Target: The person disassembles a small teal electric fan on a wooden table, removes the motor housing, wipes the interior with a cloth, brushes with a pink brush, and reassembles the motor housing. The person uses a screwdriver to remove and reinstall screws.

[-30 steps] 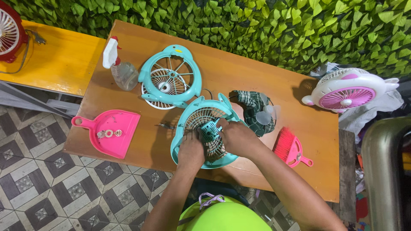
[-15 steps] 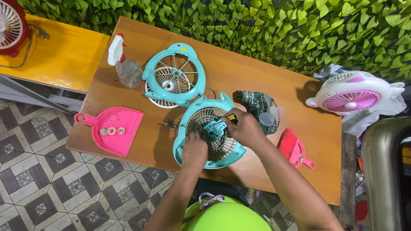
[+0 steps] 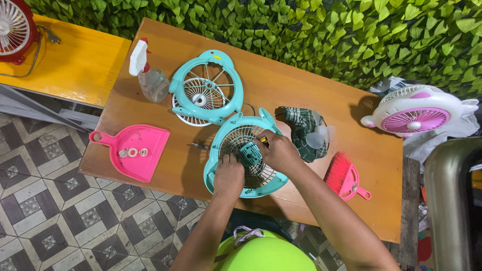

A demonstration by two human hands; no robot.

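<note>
A teal fan housing with a white wire grille (image 3: 228,140) lies flat on the wooden table (image 3: 281,90). My left hand (image 3: 229,175) rests on its near side, fingers pressing the grille beside the teal motor block (image 3: 249,153) at its middle. My right hand (image 3: 277,150) grips a small screwdriver with a yellow and black handle, its tip down at the motor block. A second teal fan frame with a white grille (image 3: 206,90) lies just beyond.
A pink dustpan (image 3: 133,150) holding small round parts lies at the left. A spray bottle (image 3: 148,75), a green checked cloth with a clear fan blade (image 3: 306,133), a pink brush (image 3: 344,175), a white and pink fan (image 3: 416,113), a red fan (image 3: 15,27). Leafy wall behind.
My right hand has shifted slightly on the motor block with the screwdriver. The left hand stays on the grille. The view has drifted a little.
</note>
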